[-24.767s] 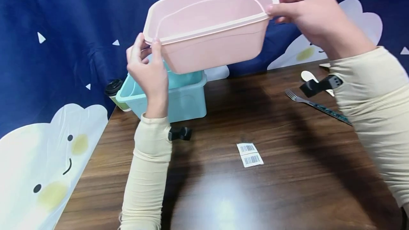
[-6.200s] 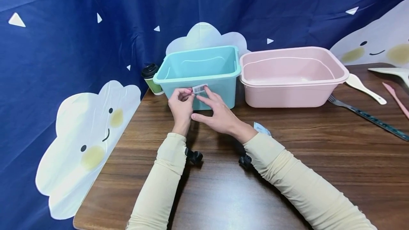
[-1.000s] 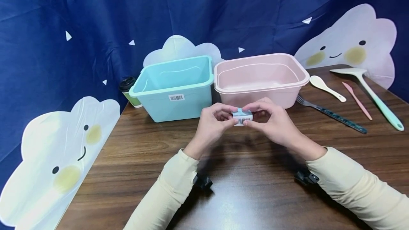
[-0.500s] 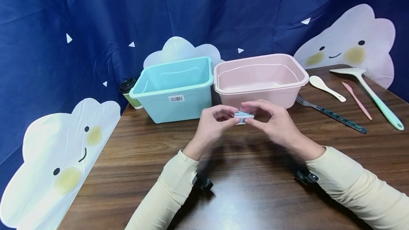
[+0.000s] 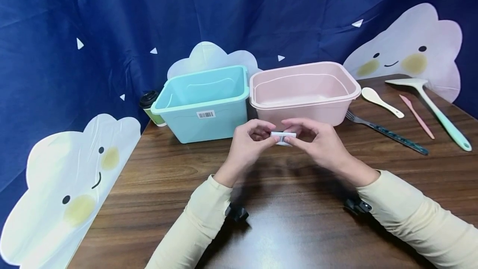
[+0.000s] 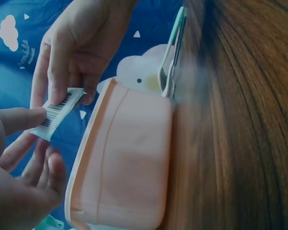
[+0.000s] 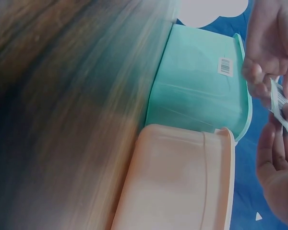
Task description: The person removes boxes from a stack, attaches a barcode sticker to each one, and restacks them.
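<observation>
A small white barcode sticker [image 5: 282, 135] is stretched between the two hands, in front of the pink bin [image 5: 302, 113]. My left hand [image 5: 249, 144] pinches its left end, thumb on the barcode face. At the right end, my right hand [image 5: 324, 146] pinches it too, with the index finger arched above. In the left wrist view the sticker [image 6: 57, 114] shows its barcode tilted between both hands' fingertips. Beside the pink bin stands the teal bin [image 5: 209, 125], with another barcode label [image 5: 206, 114] on its front wall. The sticker's rear side is mostly hidden.
A lidded paper cup [image 5: 150, 105] stands behind the teal bin's left side. To the right lie a fork [image 5: 388, 133], a white spoon [image 5: 381, 103], a pink knife [image 5: 417, 116] and a long-handled utensil [image 5: 440, 115]. A blue curtain [image 5: 112, 20] hangs behind the wooden table [image 5: 168, 202].
The pink bin, earlier held aloft, stands beside the teal bin. The label pressed by both hands is on the teal bin. Lately the held sticker has tilted, hiding its light-blue side.
</observation>
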`<state>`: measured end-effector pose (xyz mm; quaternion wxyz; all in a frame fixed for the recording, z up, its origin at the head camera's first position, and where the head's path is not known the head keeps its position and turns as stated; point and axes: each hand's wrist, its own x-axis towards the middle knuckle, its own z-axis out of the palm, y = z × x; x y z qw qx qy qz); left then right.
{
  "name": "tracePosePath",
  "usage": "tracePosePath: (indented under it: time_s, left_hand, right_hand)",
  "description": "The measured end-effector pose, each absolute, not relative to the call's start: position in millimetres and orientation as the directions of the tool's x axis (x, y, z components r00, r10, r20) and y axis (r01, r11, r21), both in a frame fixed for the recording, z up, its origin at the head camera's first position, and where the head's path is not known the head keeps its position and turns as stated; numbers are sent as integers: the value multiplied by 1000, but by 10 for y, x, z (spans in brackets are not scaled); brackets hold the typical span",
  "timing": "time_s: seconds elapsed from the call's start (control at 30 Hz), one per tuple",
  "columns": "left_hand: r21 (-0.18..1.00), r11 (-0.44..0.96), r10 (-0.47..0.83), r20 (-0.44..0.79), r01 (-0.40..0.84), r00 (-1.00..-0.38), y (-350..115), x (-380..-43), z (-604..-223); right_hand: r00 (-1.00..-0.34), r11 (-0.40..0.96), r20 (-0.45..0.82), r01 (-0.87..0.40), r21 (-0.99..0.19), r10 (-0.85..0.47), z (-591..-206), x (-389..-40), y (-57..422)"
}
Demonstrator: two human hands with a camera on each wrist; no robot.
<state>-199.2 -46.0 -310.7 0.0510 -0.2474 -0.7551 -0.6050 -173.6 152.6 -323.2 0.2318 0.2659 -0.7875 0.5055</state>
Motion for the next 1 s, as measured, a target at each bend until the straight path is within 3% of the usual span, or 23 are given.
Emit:
tracePosePath:
  time_s: [0.2, 1.0]
  left_hand:
    - [905, 74, 361, 368, 420, -857, -444, -1980, -3103]
    - [945, 69, 352, 276, 319, -895, -419, -1997, -3173]
  right_hand:
    - [-760, 351, 622, -643, -681, -185, -3232, -1736, 1528]
    - [-802, 352, 564, -595, -722, -198, -3225, -1765, 1545]
